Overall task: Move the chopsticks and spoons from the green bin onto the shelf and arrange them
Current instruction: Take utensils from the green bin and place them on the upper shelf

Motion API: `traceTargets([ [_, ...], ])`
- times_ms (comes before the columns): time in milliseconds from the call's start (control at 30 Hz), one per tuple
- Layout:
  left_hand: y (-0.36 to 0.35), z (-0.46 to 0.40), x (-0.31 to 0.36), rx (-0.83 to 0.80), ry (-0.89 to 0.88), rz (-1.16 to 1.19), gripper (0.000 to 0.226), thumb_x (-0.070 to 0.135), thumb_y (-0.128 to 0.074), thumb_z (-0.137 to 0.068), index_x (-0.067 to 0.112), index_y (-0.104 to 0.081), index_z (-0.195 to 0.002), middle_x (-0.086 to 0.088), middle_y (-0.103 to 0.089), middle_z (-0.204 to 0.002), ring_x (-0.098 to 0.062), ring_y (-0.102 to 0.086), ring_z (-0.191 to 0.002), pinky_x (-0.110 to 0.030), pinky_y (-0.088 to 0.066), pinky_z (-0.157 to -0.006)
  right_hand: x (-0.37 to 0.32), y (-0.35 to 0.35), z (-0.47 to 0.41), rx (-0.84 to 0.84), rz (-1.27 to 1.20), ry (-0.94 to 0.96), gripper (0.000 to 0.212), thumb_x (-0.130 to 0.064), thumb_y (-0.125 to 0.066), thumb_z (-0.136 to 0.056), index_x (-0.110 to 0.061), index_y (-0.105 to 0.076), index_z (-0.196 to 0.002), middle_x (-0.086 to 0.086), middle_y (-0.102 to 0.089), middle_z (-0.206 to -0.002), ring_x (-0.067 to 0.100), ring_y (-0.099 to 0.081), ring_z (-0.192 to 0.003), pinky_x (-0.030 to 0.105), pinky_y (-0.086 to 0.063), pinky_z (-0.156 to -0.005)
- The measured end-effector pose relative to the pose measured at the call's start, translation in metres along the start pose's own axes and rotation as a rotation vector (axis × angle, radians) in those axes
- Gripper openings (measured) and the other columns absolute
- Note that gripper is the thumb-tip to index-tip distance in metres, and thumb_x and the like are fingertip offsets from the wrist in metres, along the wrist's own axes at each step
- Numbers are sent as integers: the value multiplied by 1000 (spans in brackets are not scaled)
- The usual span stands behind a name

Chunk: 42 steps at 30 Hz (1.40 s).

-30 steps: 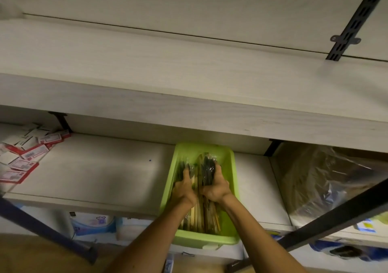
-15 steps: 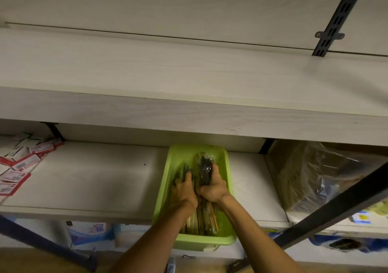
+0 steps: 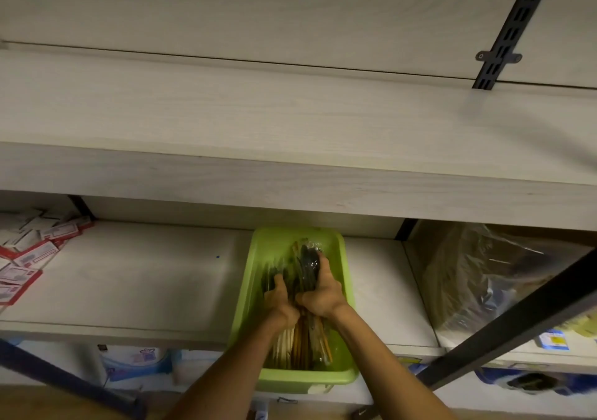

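In green bin [image 3: 345,293], chopsticks [image 3: 300,342] lie front-to-back lengthwise.

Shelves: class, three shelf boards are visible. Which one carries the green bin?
The middle board, directly under the thick bare upper shelf. The green bin sits on it, overhanging its front edge; the lowest level holds only packaged goods.

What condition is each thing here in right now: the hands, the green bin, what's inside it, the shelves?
Left hand: in the bin, gripping utensils.
Right hand: closed on a plastic-wrapped dark bundle.
Green bin: on the lower shelf, overhanging its front edge.
Chopsticks: piled in the bin.
Upper shelf: bare.
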State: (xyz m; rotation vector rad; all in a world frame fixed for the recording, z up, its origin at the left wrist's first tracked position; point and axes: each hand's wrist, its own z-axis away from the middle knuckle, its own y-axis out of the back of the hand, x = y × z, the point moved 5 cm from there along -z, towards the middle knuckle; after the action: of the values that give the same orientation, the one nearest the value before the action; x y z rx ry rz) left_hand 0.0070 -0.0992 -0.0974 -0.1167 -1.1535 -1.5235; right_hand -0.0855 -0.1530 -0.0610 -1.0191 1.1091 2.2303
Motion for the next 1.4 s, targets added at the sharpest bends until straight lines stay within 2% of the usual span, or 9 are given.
traceTargets([
  [167,16,4,8,7,-28,125,65,18,-56,-89,29,-24,-144,-9,-54,-128,-27,-58,-105,-29,-48,-80,-12,10,2,20,-49,62,106,-6,-71,-70,-33,-10,-151,8,-56,-127,31,-54,-118,43,-51,-95],
  [333,28,5,9,-28,-52,181,73,20,-56,-85,35,-14,-143,-9,-61,-116,-33,-66,-93,-47,-58,-79,-31,26,9,39,-97,133,99,-3,-71,-74,-28,-14,-151,2,-55,-120,19,-55,-103,18,-46,-70],
  [500,47,26,26,16,-124,269,60,13,-52,-93,29,-20,-141,-10,-63,-100,-21,-60,-57,-29,-53,-48,-46,35,26,69,-153,145,95,-6,-75,-70,-29,-22,-147,1,-56,-117,24,-59,-107,32,-52,-81],
  [633,64,48,38,91,-218,309,55,20,-57,-90,28,-29,-137,-3,-61,-82,-19,-55,-51,-27,-47,-46,-58,39,49,89,-283,174,96,-14,-78,-57,-28,-31,-139,3,-61,-110,31,-63,-104,52,-53,-90],
  [833,70,98,54,26,-332,370,53,11,-55,-92,28,-30,-135,-8,-59,-86,-15,-45,-45,-21,-36,-36,-53,57,98,157,-348,204,89,-10,-81,-60,-23,-34,-134,2,-60,-104,25,-64,-94,46,-56,-84],
  [1000,47,147,69,-58,-468,276,55,10,-56,-91,35,-31,-132,0,-61,-90,-16,-52,-51,-23,-40,-39,-22,84,144,314,-392,171,83,-5,-75,-67,-34,-34,-133,13,-60,-107,31,-65,-76,53,-58,-69],
  [1133,12,181,73,-101,-590,177,60,14,-58,-86,40,-30,-132,1,-61,-108,-21,-60,-66,-32,-52,-56,7,102,193,386,-446,126,83,3,-66,-80,-41,-27,-138,17,-59,-101,27,-63,-58,40,-56,-54],
  [1233,-15,205,81,-157,-675,144,63,14,-58,-84,42,-30,-132,1,-61,-115,-22,-63,-89,-40,-55,-78,30,118,226,480,-464,132,85,6,-67,-78,-42,-28,-138,14,-59,-110,26,-66,-67,41,-59,-62],
  [1400,-58,244,107,-267,-783,122,64,21,-59,-82,48,-29,-131,-1,-65,-115,-24,-64,-95,-40,-55,-83,67,153,274,638,-485,135,83,4,-73,-71,-38,-33,-130,4,-57,-119,22,-63,-103,41,-59,-80],
])
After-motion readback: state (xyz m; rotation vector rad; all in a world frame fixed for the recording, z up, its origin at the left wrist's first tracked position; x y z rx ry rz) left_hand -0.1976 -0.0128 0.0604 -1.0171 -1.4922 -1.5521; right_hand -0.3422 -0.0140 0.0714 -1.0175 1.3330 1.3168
